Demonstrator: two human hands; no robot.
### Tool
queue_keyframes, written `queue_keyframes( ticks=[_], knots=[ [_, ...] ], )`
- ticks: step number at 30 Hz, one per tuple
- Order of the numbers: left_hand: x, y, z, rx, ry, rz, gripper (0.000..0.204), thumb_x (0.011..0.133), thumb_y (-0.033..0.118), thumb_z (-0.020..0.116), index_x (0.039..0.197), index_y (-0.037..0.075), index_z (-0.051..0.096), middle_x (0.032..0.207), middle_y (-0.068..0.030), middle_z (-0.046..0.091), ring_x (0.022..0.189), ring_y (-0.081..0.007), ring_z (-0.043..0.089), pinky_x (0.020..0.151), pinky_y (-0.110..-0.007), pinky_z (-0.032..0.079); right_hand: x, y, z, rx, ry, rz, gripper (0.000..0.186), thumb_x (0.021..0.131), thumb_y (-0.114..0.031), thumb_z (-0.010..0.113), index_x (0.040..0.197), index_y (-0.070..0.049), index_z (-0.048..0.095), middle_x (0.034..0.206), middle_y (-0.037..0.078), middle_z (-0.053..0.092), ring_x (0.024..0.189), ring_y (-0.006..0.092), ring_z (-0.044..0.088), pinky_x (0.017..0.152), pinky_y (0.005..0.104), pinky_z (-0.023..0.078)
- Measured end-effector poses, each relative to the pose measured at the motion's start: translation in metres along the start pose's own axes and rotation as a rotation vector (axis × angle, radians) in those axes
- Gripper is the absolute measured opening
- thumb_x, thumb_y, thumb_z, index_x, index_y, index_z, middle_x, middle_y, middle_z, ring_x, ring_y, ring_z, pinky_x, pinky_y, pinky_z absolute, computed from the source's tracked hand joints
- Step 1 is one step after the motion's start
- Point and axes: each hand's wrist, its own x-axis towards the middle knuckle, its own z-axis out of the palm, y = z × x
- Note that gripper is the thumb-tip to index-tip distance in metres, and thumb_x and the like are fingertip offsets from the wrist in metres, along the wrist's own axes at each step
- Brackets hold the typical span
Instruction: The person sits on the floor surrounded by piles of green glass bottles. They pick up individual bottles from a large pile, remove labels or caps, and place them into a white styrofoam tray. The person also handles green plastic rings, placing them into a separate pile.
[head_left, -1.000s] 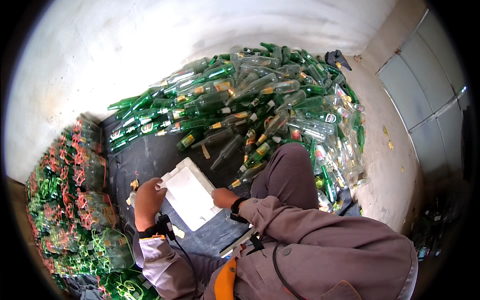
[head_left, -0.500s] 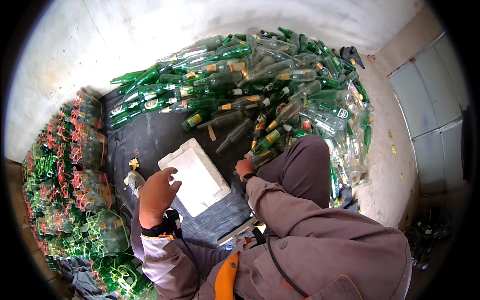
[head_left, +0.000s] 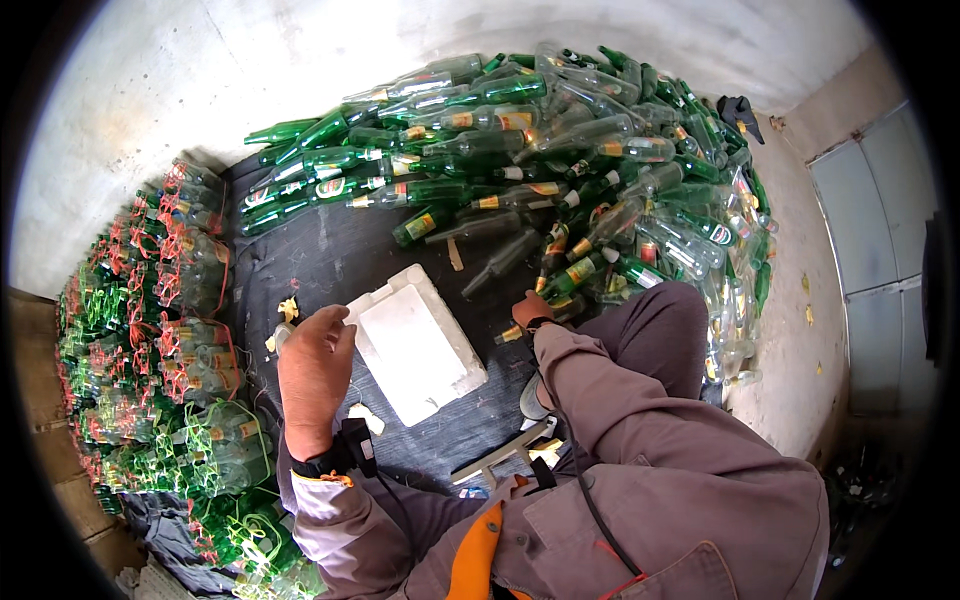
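Note:
My right hand is closed round a glass bottle at the near edge of a large heap of loose bottles. The bottle's neck sticks out on the left of the fingers, and the sleeve and hand hide part of it. Left of a white foam slab, my left hand is raised with thumb and fingers loosely bent and apart, nothing visible in it. Green and clear bottles, some labelled, lie on their sides in the heap.
Bundles of bottles tied with red and green cord stand stacked at the left. A dark sheet covers the floor. A metal-looking frame lies near my lap. Pale walls enclose the back, with grey panels at the right.
The whole view has shifted, so the scene sits further right. My right hand has moved a little away from the foam slab, and more of the bottle's neck shows. My left hand has drawn slightly leftward.

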Motion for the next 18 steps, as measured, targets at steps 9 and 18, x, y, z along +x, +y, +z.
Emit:
queue_keyframes(
  ticks=[9,18],
  knots=[
    [-0.003,-0.01,-0.001,-0.022,-0.042,0.071,0.022,0.086,0.01,0.07,0.106,0.002,0.072,0.087,-0.0163,0.073,0.08,-0.0314,0.072,0.072,-0.04,0.056,-0.004,-0.01,-0.018,-0.458,-0.139,-0.215,0.031,0.098,-0.027,0.057,0.103,0.0,0.069,0.108,0.023,0.069,0.093,0.0403,0.067,0.075,0.0518,0.057],
    [-0.007,-0.031,0.002,-0.088,-0.133,0.028,0.027,0.083,0.014,0.071,0.107,0.003,0.073,0.088,-0.0176,0.074,0.084,-0.0343,0.073,0.078,-0.041,0.056,-0.031,0.005,-0.027,-0.244,0.12,-0.249,0.028,0.098,-0.029,0.057,0.102,-0.005,0.071,0.082,0.019,0.07,0.075,0.0361,0.068,0.071,0.0528,0.056]
  ],
)
